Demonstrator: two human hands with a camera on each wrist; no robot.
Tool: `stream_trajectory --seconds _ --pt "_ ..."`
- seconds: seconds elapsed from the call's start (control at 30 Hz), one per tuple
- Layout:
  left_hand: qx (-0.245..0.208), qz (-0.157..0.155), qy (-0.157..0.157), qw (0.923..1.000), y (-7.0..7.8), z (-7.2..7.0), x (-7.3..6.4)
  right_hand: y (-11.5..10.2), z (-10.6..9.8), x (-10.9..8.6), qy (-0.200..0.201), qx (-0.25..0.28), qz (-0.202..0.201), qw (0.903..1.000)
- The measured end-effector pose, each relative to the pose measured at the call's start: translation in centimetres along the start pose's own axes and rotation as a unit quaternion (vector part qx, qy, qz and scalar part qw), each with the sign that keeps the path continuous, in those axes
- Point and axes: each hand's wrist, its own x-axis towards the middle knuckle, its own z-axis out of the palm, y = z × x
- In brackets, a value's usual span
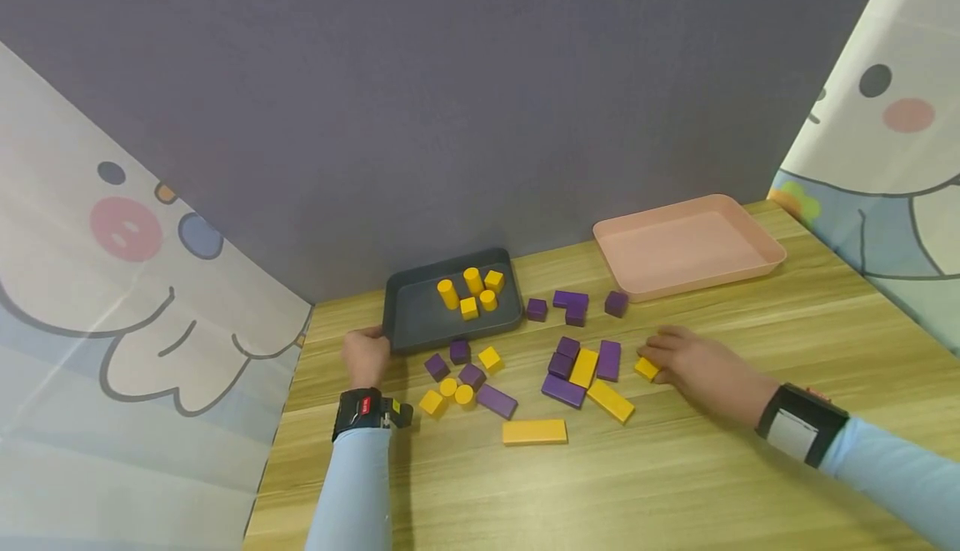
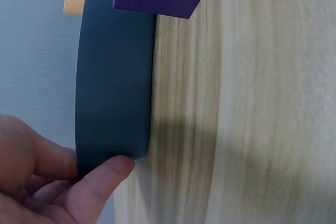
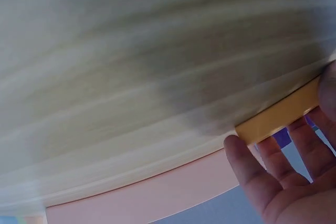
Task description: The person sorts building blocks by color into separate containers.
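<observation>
My left hand [image 1: 366, 358] pinches the near left corner of a dark grey tray [image 1: 415, 318]; in the left wrist view its fingertips bear on the tray's wall [image 2: 113, 87]. Inside the tray are several yellow cylinders and cubes, among them a tall cylinder [image 1: 447, 294] and a cube [image 1: 468, 308]. On the right of the table, my right hand [image 1: 697, 365] holds a yellow rectangular block [image 1: 646, 368] between thumb and fingers. The right wrist view shows that block [image 3: 283, 111] lengthwise, low over the wood, with fingertips along it.
A pink tray [image 1: 690, 247] with nothing in it stands at the back right by the grey wall [image 1: 480, 117]. Between the hands lie loose blocks, including purple cubes [image 1: 616, 303], a purple bar [image 1: 497, 401] and a long yellow bar [image 1: 535, 432].
</observation>
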Motion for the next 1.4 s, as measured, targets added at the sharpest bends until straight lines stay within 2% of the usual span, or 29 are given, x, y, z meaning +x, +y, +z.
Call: stream_trajectory --seconds 0.13,0.3,0.47,0.6,0.77,0.97,1.07,1.2,1.3,1.4 --pt "0.004 0.001 0.005 1.0 0.0 0.0 0.0 0.0 -0.2 0.3 0.007 0.006 0.004 1.0" --pt "0.006 0.003 0.013 0.9999 -0.1 0.0 0.1 0.0 -0.3 0.9 -0.009 -0.002 0.008 0.9999" --pt "0.008 0.007 0.009 0.9999 -0.2 0.1 0.3 0.3 -0.6 1.6 -0.022 0.012 0.032 0.9992" --pt "0.009 0.01 0.004 0.9999 0.0 0.0 0.5 -0.1 -1.7 3.1 -0.005 0.029 0.041 0.9987" --pt "0.007 0.014 0.013 0.9998 0.0 -0.3 0.6 -1.4 -3.7 6.9 0.042 0.016 0.0 0.999" --pt "0.009 0.018 0.022 0.9995 -0.1 -0.2 0.4 -4.6 -4.9 12.5 0.086 0.001 -0.053 0.9949" --pt "0.009 0.018 0.024 0.9995 0.0 -0.1 0.4 -6.2 -5.2 15.3 0.079 0.021 -0.055 0.9951" --pt "0.009 0.022 0.023 0.9995 0.0 0.2 0.4 -7.6 -4.4 18.5 0.067 0.036 -0.057 0.9955" --pt "0.007 0.024 0.02 0.9995 -0.1 0.3 0.2 -8.3 -3.2 20.4 0.055 0.029 -0.066 0.9959" --pt "0.005 0.026 0.018 0.9995 -0.1 0.3 0.0 -9.1 -2.3 21.7 0.027 0.02 -0.064 0.9974"
